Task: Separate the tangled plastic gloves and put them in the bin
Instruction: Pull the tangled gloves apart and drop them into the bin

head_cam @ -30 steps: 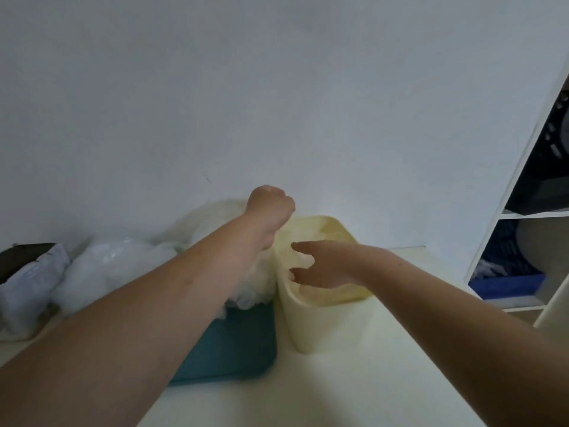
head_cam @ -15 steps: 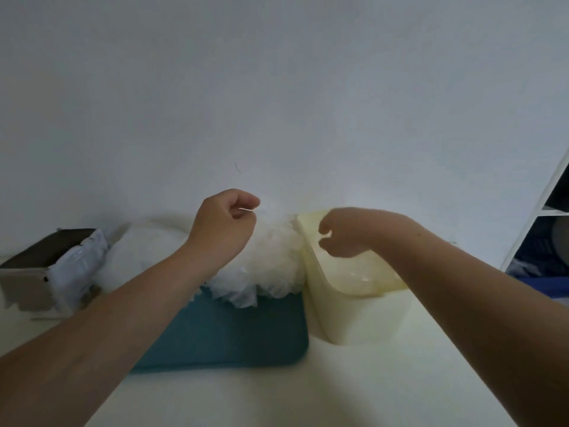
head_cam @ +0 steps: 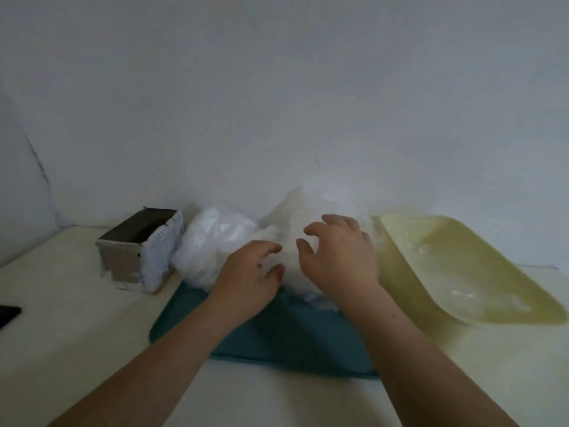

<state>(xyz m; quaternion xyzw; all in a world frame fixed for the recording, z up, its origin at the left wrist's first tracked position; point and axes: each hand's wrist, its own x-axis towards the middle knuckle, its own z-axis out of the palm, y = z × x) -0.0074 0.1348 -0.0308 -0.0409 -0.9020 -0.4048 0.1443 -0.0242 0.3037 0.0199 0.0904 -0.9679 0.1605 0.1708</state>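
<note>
Evidently only a small part of the work can be counted as done. A few clear film pieces, taken to be separated gloves (head_cam: 462, 295), are seen lying low inside the pale yellow bin (head_cam: 455, 251), which stands just to the right of the teal tray (head_cam: 292, 334). The bulk of the tangled plastic gloves (head_cam: 221, 238) is heaped on the far half of the tray, spilling slightly over its left edge, so most of the separating is judged to be left.

Both hands are placed at the near side of that heap, above the tray's middle. The left hand (head_cam: 249, 272) is curled, thumb and forefinger brought close together at the film; whether a glove is actually pinched cannot be told. The right hand (head_cam: 338, 257) is spread with loosely bent fingers over the heap, and nothing is seen to be grasped by it. The step in hand is judged to be the picking out of another glove.

A cardboard box (head_cam: 132, 251) is set on the table (head_cam: 77, 318), left of the tray.
</note>
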